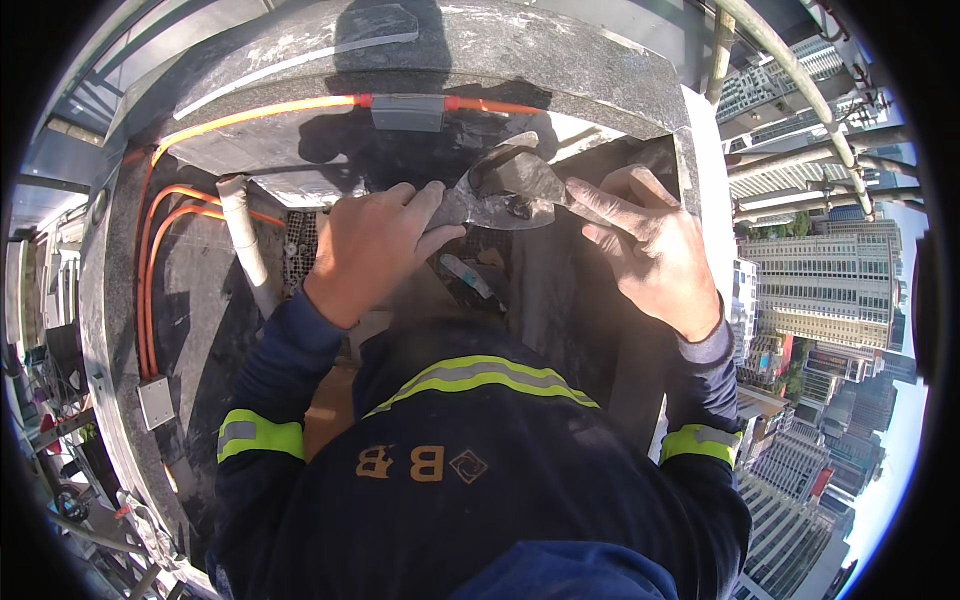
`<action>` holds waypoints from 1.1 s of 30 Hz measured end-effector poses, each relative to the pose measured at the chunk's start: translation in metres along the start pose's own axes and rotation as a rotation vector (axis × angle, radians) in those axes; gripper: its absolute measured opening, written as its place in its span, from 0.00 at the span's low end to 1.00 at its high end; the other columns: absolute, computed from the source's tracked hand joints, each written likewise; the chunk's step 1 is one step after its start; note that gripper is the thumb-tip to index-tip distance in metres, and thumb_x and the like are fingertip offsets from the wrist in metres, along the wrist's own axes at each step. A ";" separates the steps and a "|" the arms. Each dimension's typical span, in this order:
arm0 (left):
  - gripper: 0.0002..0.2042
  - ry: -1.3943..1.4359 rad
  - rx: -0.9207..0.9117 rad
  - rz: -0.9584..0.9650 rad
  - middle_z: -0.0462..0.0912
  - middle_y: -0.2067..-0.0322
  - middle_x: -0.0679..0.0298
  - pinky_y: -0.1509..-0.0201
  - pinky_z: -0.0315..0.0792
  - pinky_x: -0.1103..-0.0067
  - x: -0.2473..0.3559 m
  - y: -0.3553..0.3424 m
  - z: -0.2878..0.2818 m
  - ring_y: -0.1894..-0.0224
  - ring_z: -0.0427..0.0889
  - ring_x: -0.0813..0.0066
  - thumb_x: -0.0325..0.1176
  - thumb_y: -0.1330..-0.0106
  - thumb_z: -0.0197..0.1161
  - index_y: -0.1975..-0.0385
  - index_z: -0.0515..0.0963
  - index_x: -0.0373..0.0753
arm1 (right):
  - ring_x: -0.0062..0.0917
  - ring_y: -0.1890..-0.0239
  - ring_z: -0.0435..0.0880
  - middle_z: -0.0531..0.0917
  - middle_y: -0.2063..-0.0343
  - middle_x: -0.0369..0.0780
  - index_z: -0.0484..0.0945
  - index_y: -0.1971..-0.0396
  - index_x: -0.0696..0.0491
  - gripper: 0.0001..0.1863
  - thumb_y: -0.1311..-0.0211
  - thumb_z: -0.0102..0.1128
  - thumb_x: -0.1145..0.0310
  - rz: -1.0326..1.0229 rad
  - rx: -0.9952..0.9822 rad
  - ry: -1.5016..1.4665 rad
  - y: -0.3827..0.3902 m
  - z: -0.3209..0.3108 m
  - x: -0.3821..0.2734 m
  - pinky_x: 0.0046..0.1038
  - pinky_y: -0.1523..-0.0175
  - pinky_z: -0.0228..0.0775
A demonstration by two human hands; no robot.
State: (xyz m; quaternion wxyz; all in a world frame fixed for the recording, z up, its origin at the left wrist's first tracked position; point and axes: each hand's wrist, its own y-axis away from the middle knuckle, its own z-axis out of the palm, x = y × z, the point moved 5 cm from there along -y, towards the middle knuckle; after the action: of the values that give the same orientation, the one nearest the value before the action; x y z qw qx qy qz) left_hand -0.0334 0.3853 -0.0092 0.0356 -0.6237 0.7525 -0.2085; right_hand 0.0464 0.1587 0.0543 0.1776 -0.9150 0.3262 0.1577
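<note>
Between my hands, in front of my body, is a grey, mortar-smeared metal trowel (512, 212) with a folded-looking dark lump on its blade. My left hand (375, 245) grips its left end, with thumb and fingers closed round the grey part. My right hand (655, 240) has its fingers closed on a narrow grey piece at the right end. I cannot tell whether that piece is a second blade or part of the same tool. Below the trowel, a whitish, narrow object (466, 275) lies in the shaded recess.
Orange conduit (250, 113) runs along the concrete ledge into a grey junction box (407, 113). More orange conduit goes down the left wall to a square box (155, 402). A pale pipe (247, 240) stands at the left. Scaffold poles (790, 62) and a high drop are on the right.
</note>
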 end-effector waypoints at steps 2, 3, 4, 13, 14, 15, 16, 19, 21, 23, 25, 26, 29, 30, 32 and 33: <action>0.24 -0.009 -0.002 0.005 0.81 0.72 0.61 0.72 0.76 0.72 0.000 0.002 0.002 0.74 0.83 0.61 0.50 0.39 0.69 0.51 0.82 0.38 | 0.34 0.65 0.86 0.83 0.61 0.38 0.85 0.47 0.42 0.25 0.47 0.70 0.75 -0.021 0.040 0.025 -0.003 0.001 -0.002 0.32 0.61 0.79; 0.24 -0.029 -0.007 0.008 0.81 0.72 0.61 0.72 0.76 0.72 -0.002 0.000 0.001 0.74 0.83 0.61 0.50 0.39 0.69 0.51 0.82 0.39 | 0.34 0.65 0.86 0.83 0.61 0.38 0.85 0.47 0.43 0.25 0.48 0.71 0.76 -0.033 -0.041 0.059 -0.005 0.005 -0.003 0.32 0.61 0.79; 0.24 -0.049 -0.012 0.009 0.82 0.72 0.61 0.72 0.76 0.72 -0.003 -0.002 0.001 0.74 0.83 0.61 0.50 0.40 0.70 0.51 0.82 0.39 | 0.34 0.65 0.86 0.83 0.62 0.39 0.85 0.48 0.43 0.25 0.48 0.71 0.76 -0.045 -0.121 0.093 -0.006 0.008 -0.003 0.31 0.61 0.79; 0.24 0.521 0.066 0.021 0.84 0.70 0.50 0.66 0.76 0.68 -0.020 -0.013 -0.011 0.68 0.83 0.50 0.48 0.40 0.72 0.57 0.82 0.30 | 0.26 0.47 0.81 0.82 0.48 0.43 0.79 0.40 0.56 0.23 0.36 0.67 0.75 0.123 0.002 -0.595 0.004 -0.014 0.050 0.26 0.42 0.73; 0.24 0.583 0.050 0.015 0.84 0.69 0.49 0.65 0.76 0.68 -0.020 -0.017 -0.013 0.68 0.84 0.49 0.47 0.40 0.72 0.58 0.82 0.29 | 0.26 0.47 0.81 0.82 0.48 0.43 0.79 0.41 0.56 0.23 0.36 0.68 0.74 0.094 0.042 -0.608 0.003 -0.012 0.053 0.26 0.41 0.73; 0.24 0.650 0.027 0.010 0.84 0.68 0.47 0.64 0.76 0.68 -0.018 -0.021 -0.017 0.67 0.84 0.48 0.46 0.40 0.72 0.58 0.82 0.28 | 0.26 0.46 0.81 0.82 0.48 0.43 0.79 0.41 0.56 0.23 0.37 0.68 0.74 0.074 0.083 -0.618 0.004 -0.010 0.057 0.27 0.41 0.72; 0.24 0.712 0.009 0.001 0.85 0.67 0.46 0.63 0.76 0.69 -0.016 -0.023 -0.022 0.66 0.84 0.48 0.45 0.40 0.73 0.59 0.82 0.27 | 0.26 0.46 0.81 0.82 0.48 0.43 0.79 0.41 0.56 0.23 0.37 0.68 0.75 0.075 0.143 -0.686 0.006 -0.006 0.056 0.27 0.41 0.72; 0.22 0.747 -0.098 -0.068 0.87 0.64 0.48 0.58 0.75 0.75 -0.014 -0.028 -0.032 0.66 0.85 0.65 0.36 0.41 0.74 0.53 0.80 0.25 | 0.31 0.47 0.81 0.81 0.48 0.45 0.80 0.42 0.58 0.24 0.40 0.70 0.76 -0.037 0.247 -0.492 0.009 -0.002 0.047 0.27 0.42 0.73; 0.22 0.752 -0.085 -0.052 0.86 0.65 0.48 0.59 0.75 0.75 -0.013 -0.028 -0.034 0.67 0.85 0.65 0.36 0.41 0.74 0.53 0.80 0.26 | 0.32 0.50 0.82 0.80 0.48 0.45 0.80 0.43 0.58 0.25 0.42 0.70 0.78 -0.129 0.273 -0.423 0.011 -0.003 0.041 0.28 0.44 0.74; 0.21 0.717 -0.042 -0.015 0.86 0.66 0.49 0.60 0.75 0.75 -0.014 -0.023 -0.027 0.69 0.84 0.66 0.36 0.40 0.74 0.53 0.80 0.26 | 0.31 0.50 0.82 0.80 0.49 0.45 0.80 0.43 0.57 0.25 0.42 0.69 0.80 -0.093 0.245 -0.447 0.016 0.003 0.048 0.27 0.45 0.75; 0.20 0.734 0.004 -0.023 0.85 0.68 0.49 0.62 0.75 0.74 -0.016 -0.019 -0.020 0.70 0.84 0.64 0.36 0.40 0.73 0.54 0.81 0.27 | 0.31 0.50 0.83 0.81 0.52 0.45 0.80 0.43 0.56 0.25 0.42 0.68 0.82 -0.001 0.221 -0.486 0.022 0.012 0.057 0.27 0.46 0.75; 0.20 0.744 0.026 -0.025 0.85 0.69 0.50 0.63 0.75 0.74 -0.016 -0.018 -0.016 0.70 0.84 0.63 0.36 0.39 0.73 0.54 0.81 0.28 | 0.31 0.50 0.83 0.81 0.52 0.45 0.80 0.43 0.56 0.24 0.42 0.68 0.82 0.025 0.207 -0.416 0.027 0.011 0.058 0.27 0.46 0.75; 0.22 0.507 0.189 -0.056 0.86 0.66 0.53 0.66 0.77 0.71 -0.021 -0.014 -0.019 0.69 0.84 0.54 0.46 0.38 0.71 0.56 0.82 0.31 | 0.30 0.50 0.83 0.82 0.53 0.43 0.80 0.43 0.58 0.23 0.40 0.66 0.82 0.102 0.223 -0.272 0.043 0.003 0.071 0.28 0.45 0.76; 0.23 0.392 0.193 -0.063 0.85 0.68 0.55 0.68 0.76 0.71 -0.020 -0.013 -0.020 0.70 0.84 0.56 0.47 0.38 0.71 0.55 0.82 0.32 | 0.25 0.59 0.84 0.83 0.57 0.42 0.79 0.43 0.61 0.18 0.32 0.62 0.76 0.185 0.336 -0.410 0.048 0.002 0.069 0.24 0.55 0.78; 0.24 0.174 0.195 -0.066 0.83 0.72 0.59 0.71 0.75 0.71 -0.015 -0.012 -0.020 0.73 0.83 0.60 0.49 0.39 0.71 0.54 0.82 0.34 | 0.19 0.72 0.81 0.84 0.62 0.41 0.77 0.43 0.63 0.19 0.25 0.55 0.67 0.372 0.322 -1.064 0.055 0.007 0.060 0.20 0.69 0.74; 0.23 0.136 0.193 -0.067 0.83 0.72 0.59 0.71 0.75 0.71 -0.011 -0.014 -0.021 0.73 0.83 0.59 0.48 0.39 0.71 0.54 0.82 0.34 | 0.15 0.81 0.75 0.85 0.66 0.40 0.75 0.42 0.63 0.22 0.22 0.50 0.60 0.387 0.302 -1.139 0.056 0.016 0.044 0.18 0.78 0.66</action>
State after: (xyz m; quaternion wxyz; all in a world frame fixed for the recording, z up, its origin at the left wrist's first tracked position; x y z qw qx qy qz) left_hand -0.0248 0.4000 0.0122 0.0375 -0.6267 0.7082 -0.3229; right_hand 0.0397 0.1008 0.0098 0.4197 -0.5761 0.3589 0.6027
